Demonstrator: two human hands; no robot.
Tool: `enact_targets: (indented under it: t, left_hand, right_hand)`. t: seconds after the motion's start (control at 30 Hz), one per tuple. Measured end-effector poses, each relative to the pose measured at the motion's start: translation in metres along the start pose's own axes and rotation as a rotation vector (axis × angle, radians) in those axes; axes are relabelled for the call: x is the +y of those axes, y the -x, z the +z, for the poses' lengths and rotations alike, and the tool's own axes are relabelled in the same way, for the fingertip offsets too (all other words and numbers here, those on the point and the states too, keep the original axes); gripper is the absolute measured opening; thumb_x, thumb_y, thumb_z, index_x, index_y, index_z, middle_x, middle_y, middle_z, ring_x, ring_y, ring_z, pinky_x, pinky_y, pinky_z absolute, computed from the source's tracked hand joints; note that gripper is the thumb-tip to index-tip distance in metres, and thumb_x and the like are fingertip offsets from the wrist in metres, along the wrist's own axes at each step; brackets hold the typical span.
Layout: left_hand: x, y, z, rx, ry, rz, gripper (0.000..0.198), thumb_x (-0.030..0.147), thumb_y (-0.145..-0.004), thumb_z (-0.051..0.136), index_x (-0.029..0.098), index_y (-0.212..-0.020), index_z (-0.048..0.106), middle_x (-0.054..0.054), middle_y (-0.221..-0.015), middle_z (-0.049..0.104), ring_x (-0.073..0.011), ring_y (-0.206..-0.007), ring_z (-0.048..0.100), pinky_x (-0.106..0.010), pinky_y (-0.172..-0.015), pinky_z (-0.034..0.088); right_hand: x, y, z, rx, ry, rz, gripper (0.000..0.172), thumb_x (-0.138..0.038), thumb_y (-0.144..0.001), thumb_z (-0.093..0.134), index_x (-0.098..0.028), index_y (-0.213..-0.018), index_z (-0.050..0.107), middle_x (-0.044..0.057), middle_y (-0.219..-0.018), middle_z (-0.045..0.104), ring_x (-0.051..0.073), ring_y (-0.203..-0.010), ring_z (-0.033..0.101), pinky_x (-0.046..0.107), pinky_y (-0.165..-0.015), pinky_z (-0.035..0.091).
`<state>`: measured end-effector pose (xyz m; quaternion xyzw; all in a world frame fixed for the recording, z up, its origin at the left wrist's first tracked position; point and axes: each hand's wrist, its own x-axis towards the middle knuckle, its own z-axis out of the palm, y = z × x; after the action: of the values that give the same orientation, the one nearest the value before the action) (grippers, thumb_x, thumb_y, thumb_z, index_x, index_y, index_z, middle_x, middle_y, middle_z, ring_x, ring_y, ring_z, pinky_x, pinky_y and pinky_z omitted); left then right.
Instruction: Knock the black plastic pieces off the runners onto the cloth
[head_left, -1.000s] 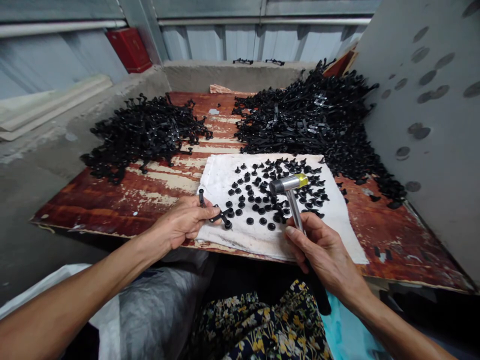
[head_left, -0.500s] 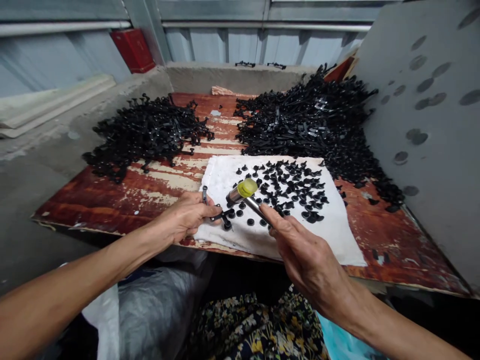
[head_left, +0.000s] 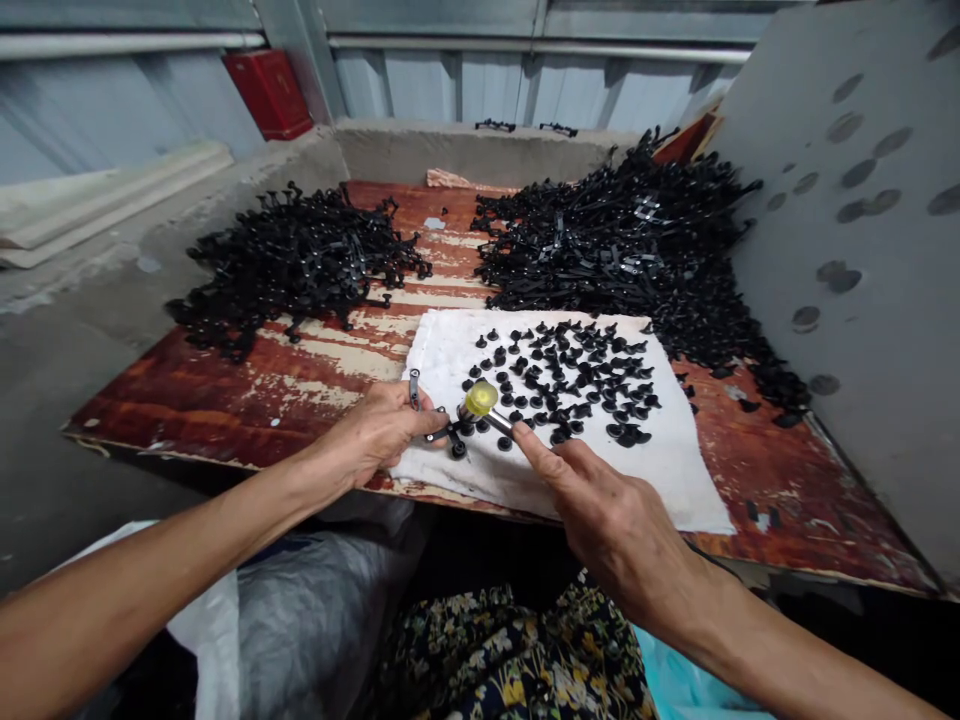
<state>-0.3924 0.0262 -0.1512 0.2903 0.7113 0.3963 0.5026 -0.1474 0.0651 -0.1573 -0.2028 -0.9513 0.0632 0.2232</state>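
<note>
Worn red table (head_left: 772,480), white cloth (head_left: 660,490) on top. Left hand (head_left: 375,428), arm extended, pinches black bracket (head_left: 437,436) at cloth's left edge; right hand (head_left: 611,510), knuckles up, grips hammer (head_left: 481,400), head by bracket, contact unclear.

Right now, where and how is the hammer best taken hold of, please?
Probably around the handle, coming from the near right side: it is slim and slants that way, into the right hand, while the thicker head is at its far end, close to the left hand.
</note>
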Motion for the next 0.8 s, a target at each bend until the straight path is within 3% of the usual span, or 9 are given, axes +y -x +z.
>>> enact_targets:
  t: [0.17, 0.3, 0.47, 0.6, 0.7, 0.8]
  left_hand:
    - [-0.0027, -0.0007, -0.0005, -0.011, 0.042, 0.04, 0.03, 0.031, -0.061, 0.077, 0.018, -0.069, 0.051, -0.002, -0.058, 0.063, -0.0051, -0.034, 0.037, -0.017, -0.034, 0.017]
    - [-0.0017, -0.0013, 0.0, -0.008, 0.009, 0.016, 0.029, 0.029, -0.062, 0.076, 0.018, -0.069, 0.05, -0.001, -0.057, 0.062, -0.004, -0.033, 0.032, -0.017, -0.034, 0.014]
    - [0.0024, -0.0003, 0.0003, -0.008, -0.005, -0.013, 0.024, 0.027, -0.065, 0.072, 0.017, -0.068, 0.05, -0.004, -0.057, 0.064, -0.0022, -0.031, 0.024, -0.017, -0.033, 0.01]
    - [0.0032, -0.0013, 0.0001, -0.005, -0.009, -0.027, 0.024, 0.026, -0.065, 0.073, 0.017, -0.068, 0.051, -0.003, -0.056, 0.064, -0.0019, -0.031, 0.023, -0.018, -0.032, 0.01]
    - [0.0018, -0.0027, -0.0003, -0.012, 0.019, -0.024, 0.027, 0.027, -0.062, 0.076, 0.017, -0.067, 0.052, -0.003, -0.056, 0.063, -0.0037, -0.033, 0.031, -0.017, -0.033, 0.015]
    - [0.0025, -0.0027, 0.0004, -0.003, 0.018, -0.026, 0.027, 0.026, -0.062, 0.076, 0.017, -0.067, 0.051, -0.004, -0.057, 0.064, -0.0027, -0.031, 0.027, -0.018, -0.033, 0.012]
  right_hand:
    - [-0.002, 0.001, -0.0023, 0.144, -0.055, 0.068, 0.073, -0.002, -0.092, 0.036, -0.027, -0.157, 0.013, 0.002, -0.082, 0.053, 0.014, -0.065, 0.054, 0.023, -0.055, 0.05]
    - [-0.0007, 0.0, -0.0024, -0.012, 0.041, -0.015, 0.078, 0.002, -0.087, 0.03, -0.026, -0.157, 0.009, 0.002, -0.078, 0.055, 0.015, -0.056, 0.052, 0.024, -0.046, 0.047]
    - [0.0019, 0.0, -0.0024, 0.107, -0.029, 0.052, 0.074, 0.001, -0.09, 0.037, -0.024, -0.156, 0.014, 0.004, -0.084, 0.057, 0.015, -0.065, 0.057, 0.023, -0.055, 0.051]
    - [0.0029, -0.0016, -0.0019, -0.015, 0.038, 0.001, 0.073, 0.002, -0.087, 0.032, -0.023, -0.154, 0.019, 0.003, -0.079, 0.056, 0.015, -0.057, 0.053, 0.023, -0.046, 0.047]
    - [0.0021, -0.0017, -0.0024, 0.1, -0.028, 0.046, 0.073, 0.0, -0.09, 0.035, -0.024, -0.156, 0.015, 0.003, -0.081, 0.055, 0.014, -0.063, 0.055, 0.023, -0.055, 0.052]
    - [0.003, -0.0004, -0.0017, 0.026, 0.045, 0.015, 0.08, 0.002, -0.087, 0.033, -0.027, -0.157, 0.007, 0.003, -0.08, 0.057, 0.014, -0.058, 0.053, 0.023, -0.048, 0.048]
